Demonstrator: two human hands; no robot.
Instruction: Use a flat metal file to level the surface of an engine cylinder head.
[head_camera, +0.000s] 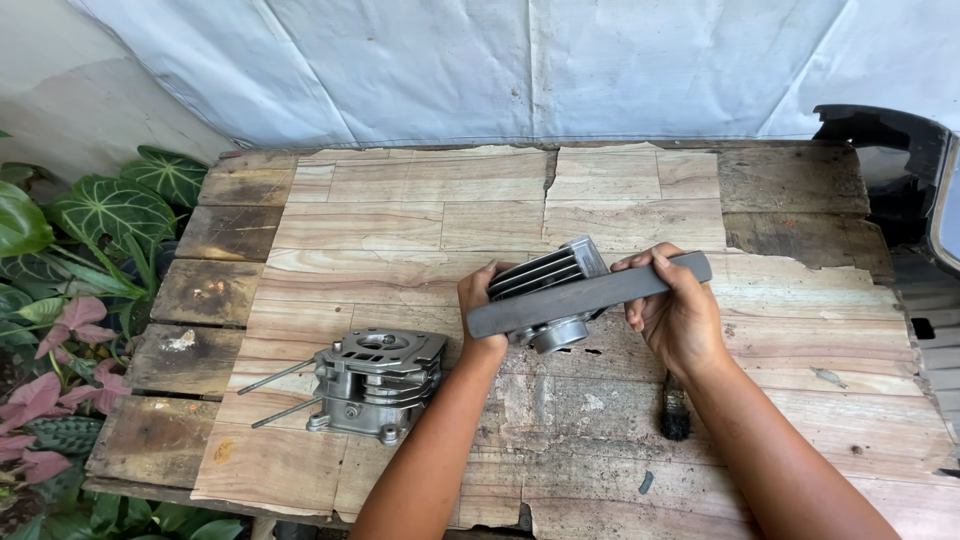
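Above the middle of the worn wooden plank table (420, 215), the left hand (482, 310) closes its fingers around the near end of a grey finned metal engine cylinder (550, 285), steadying it off the boards. The right hand (675, 315) grips a long flat dark-grey bar (590, 293), fingers curled over its right end, and lays it across the cylinder's face, seemingly so the two flat surfaces meet. Near the table's front-left edge rests a silver metal cylinder head (378, 385) with two thin studs jutting left. A small dark brush (675, 415) lies under the right forearm.
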